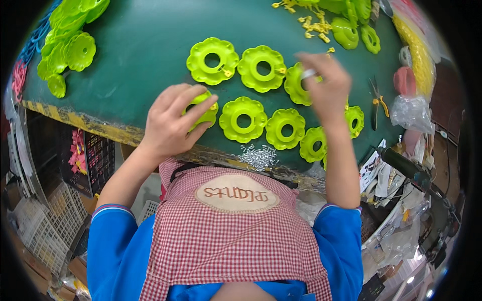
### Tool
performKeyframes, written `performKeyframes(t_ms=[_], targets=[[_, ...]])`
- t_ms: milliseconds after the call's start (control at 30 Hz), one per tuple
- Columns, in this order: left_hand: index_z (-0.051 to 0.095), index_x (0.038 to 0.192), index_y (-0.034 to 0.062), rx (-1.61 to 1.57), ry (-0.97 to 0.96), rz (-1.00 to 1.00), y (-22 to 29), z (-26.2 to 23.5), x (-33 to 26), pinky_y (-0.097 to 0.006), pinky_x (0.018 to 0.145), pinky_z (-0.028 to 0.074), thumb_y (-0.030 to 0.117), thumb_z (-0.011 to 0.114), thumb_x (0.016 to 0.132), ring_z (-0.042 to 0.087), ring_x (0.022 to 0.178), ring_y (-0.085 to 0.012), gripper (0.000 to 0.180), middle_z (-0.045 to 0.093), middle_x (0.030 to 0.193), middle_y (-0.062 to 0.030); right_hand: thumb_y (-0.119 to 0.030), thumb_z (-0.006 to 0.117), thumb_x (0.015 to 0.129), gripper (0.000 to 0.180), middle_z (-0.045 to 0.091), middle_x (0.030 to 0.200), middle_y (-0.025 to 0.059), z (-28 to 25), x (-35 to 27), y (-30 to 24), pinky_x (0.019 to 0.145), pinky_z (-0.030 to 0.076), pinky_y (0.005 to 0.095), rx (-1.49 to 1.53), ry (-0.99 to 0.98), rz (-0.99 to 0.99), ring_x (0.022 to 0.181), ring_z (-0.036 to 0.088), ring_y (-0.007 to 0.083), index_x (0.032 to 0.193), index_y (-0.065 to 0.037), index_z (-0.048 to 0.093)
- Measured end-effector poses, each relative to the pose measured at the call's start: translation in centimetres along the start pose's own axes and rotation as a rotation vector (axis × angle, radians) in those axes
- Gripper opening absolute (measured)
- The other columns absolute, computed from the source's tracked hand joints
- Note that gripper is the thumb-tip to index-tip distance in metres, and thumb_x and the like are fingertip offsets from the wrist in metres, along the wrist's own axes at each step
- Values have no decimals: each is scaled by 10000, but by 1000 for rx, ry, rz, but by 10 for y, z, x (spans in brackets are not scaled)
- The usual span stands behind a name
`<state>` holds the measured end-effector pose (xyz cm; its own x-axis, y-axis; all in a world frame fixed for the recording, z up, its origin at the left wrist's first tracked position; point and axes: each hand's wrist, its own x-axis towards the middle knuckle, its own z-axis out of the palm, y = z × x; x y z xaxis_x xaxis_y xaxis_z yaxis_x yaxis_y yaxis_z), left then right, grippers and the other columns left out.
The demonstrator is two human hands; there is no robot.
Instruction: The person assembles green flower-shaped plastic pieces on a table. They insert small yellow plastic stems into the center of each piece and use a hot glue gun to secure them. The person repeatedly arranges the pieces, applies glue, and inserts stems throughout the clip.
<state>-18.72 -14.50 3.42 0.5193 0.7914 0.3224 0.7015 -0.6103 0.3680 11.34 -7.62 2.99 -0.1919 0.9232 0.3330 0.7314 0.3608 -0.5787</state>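
Several lime-green, flower-shaped plastic rings (234, 131) lie in two rows on the green tabletop. Small yellow plastic pieces (282, 70) sit on the rims of some. My left hand (173, 116) rests over the leftmost ring of the near row (207, 116), fingers stretched and thumb apart, partly hiding it. A bit of yellow shows by its index fingertip. Above the right end of the far row is my right hand (327, 85), its fingers smeared by motion. It partly covers a green ring (295, 90) and has a whitish band on one finger.
A pile of small silver metal pins (258, 157) lies near the table's front edge. Orange-handled pliers (377, 106) lie at the right. Loose yellow pieces (315, 26) are scattered at the back. Green parts are heaped at the back left (70, 45) and back right (346, 31).
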Motion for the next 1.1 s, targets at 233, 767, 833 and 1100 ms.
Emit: performKeyframes(t_ms=[233,767,833,1100], targets=[[695,877,85,137,0,196,12,76,154,-342,720,533,91,730,765,657,879,-221,117,677,912,-29,-121,696,841,151,702,923,106,-22,24,74,736,521,326,-366,-137,194,789,673,245,971,-54,731],[696,904,74,-70,45,130,2,81,155,-407,686,554,113,632,819,652,860,-297,114,626,895,-90,-63,714,835,166,712,969,105,-51,-21,51,779,536,292,-140,66,123,833,687,200,995,-24,735],[693,898,83,-171,-47,78,20,40,113,-398,665,541,120,637,812,640,823,-297,109,615,862,-74,-32,716,818,167,713,965,112,-47,-49,17,784,538,309,-79,5,35,853,687,217,983,-42,743],[696,815,92,-266,-97,107,49,45,9,-312,627,529,99,698,704,638,739,-184,111,645,812,-10,-32,758,678,250,692,959,44,15,-90,-33,779,532,363,99,-189,-215,924,634,264,923,-50,714]])
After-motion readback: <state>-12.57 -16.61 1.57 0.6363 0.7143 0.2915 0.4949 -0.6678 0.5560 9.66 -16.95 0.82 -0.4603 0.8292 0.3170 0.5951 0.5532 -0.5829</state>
